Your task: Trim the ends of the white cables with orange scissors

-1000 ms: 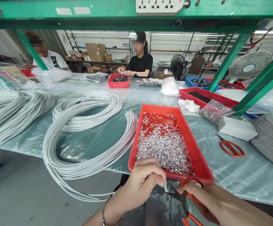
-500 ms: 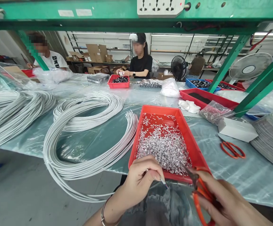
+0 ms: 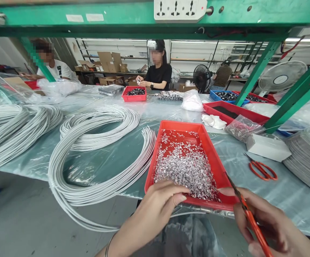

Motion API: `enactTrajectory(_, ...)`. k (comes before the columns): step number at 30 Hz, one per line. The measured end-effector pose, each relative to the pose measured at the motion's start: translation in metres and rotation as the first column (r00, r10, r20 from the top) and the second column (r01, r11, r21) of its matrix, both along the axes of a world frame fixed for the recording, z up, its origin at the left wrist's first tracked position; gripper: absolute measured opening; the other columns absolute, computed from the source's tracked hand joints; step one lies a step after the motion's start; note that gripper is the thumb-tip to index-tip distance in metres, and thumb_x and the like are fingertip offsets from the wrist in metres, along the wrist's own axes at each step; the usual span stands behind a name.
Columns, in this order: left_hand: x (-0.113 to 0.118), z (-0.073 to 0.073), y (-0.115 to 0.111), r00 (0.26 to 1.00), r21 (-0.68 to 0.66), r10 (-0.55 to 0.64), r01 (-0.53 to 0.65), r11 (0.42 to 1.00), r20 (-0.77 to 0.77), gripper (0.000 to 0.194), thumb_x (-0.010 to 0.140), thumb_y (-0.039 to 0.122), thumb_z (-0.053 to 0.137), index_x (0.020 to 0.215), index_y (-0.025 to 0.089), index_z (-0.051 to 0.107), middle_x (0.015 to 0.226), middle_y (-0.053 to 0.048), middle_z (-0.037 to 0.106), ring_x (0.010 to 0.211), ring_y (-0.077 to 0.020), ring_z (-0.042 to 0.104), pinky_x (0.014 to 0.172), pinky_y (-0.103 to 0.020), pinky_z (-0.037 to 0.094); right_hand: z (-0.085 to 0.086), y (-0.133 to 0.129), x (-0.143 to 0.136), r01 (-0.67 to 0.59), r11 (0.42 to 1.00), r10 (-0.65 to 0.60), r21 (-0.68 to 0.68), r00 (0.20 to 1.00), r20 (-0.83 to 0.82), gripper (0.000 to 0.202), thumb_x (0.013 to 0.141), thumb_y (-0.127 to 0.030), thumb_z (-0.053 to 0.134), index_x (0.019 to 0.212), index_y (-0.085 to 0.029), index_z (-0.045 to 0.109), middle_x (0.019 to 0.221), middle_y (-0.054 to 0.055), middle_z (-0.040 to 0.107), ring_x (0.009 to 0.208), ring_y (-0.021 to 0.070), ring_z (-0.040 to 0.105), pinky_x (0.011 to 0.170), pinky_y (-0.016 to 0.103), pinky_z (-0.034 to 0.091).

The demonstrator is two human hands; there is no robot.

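The right hand (image 3: 271, 211) holds orange-handled scissors (image 3: 253, 223); the left hand (image 3: 156, 202) is at a red tray's (image 3: 215, 160) near edge.

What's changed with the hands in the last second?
The right hand has carried its scissors rightward, away from the white cable. The left hand has shifted slightly forward, over the near end of the red tray; the cable now passes below its fingertips, release unclear. The front coil and the other scissors stayed put.

The shallow red rectangular plastic tray (image 3: 216, 160) is showing smooth, glossy walls; its small silvery metallic-looking pieces (image 3: 184, 167) are glinting. The white plastic-looking cable coil (image 3: 101, 191) is looking satiny, clear plastic sheeting (image 3: 283, 200) is gleaming, and the nearer orange-handled scissors (image 3: 251, 219) are showing dark metal.
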State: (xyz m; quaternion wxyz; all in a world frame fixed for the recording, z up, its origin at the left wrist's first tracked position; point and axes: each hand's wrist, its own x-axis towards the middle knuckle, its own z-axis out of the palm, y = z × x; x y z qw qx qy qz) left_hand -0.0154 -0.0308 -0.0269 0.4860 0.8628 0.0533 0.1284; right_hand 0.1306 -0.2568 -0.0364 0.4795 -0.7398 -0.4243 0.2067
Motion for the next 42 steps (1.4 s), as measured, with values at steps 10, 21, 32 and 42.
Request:
enactTrajectory(10,0.005,-0.010,0.002,0.996,-0.517,0.080,-0.045,0.855,0.046,0.023,0.079,0.034,0.061,0.085,0.013,0.064,0.069,-0.003,0.060,0.061,-0.0119,0.057,0.056,-0.021,0.042,-0.012,0.011,0.001,-0.081,0.995,0.078,-0.060,0.996,-0.052,0.073,0.072,-0.043,0.066,0.136,-0.020,0.040,0.133,0.017,0.048,0.117,0.0337,0.050,0.088,0.035,0.050)
enactTrajectory(21,0.006,-0.011,-0.008,0.982,-0.258,0.126,-0.086,0.962,0.143,0.018,0.084,0.026,0.056,0.073,0.014,0.064,0.061,0.000,0.055,0.054,-0.0075,0.043,0.049,-0.018,0.033,0.026,0.033,-0.013,-0.266,0.909,0.288,-0.320,0.957,0.023,0.067,0.071,-0.033,0.064,0.133,-0.020,0.044,0.124,0.017,0.056,0.112,0.0361,0.053,0.090,0.043,0.047)
enactTrajectory(32,0.009,-0.002,-0.009,0.957,-0.253,0.255,-0.215,0.943,0.137,0.008,0.070,0.019,0.071,0.066,0.013,0.067,0.061,-0.001,0.061,0.052,-0.0082,0.047,0.050,-0.018,0.037,0.017,0.021,-0.006,-0.258,0.892,0.350,-0.371,0.914,0.206,0.050,0.090,-0.038,0.042,0.138,-0.024,0.037,0.135,0.010,0.049,0.119,0.0294,0.049,0.088,0.031,0.050)
enactTrajectory(42,0.007,-0.018,-0.003,0.981,-0.803,-0.148,0.188,0.566,0.125,0.024,0.076,0.034,0.067,0.074,0.010,0.068,0.056,-0.003,0.061,0.046,-0.0078,0.056,0.047,-0.016,0.043,0.020,0.013,0.000,-0.324,0.900,0.407,-0.293,0.864,0.297,0.051,0.089,-0.029,0.048,0.137,-0.038,0.032,0.128,0.002,0.056,0.113,0.0244,0.055,0.084,0.024,0.052)
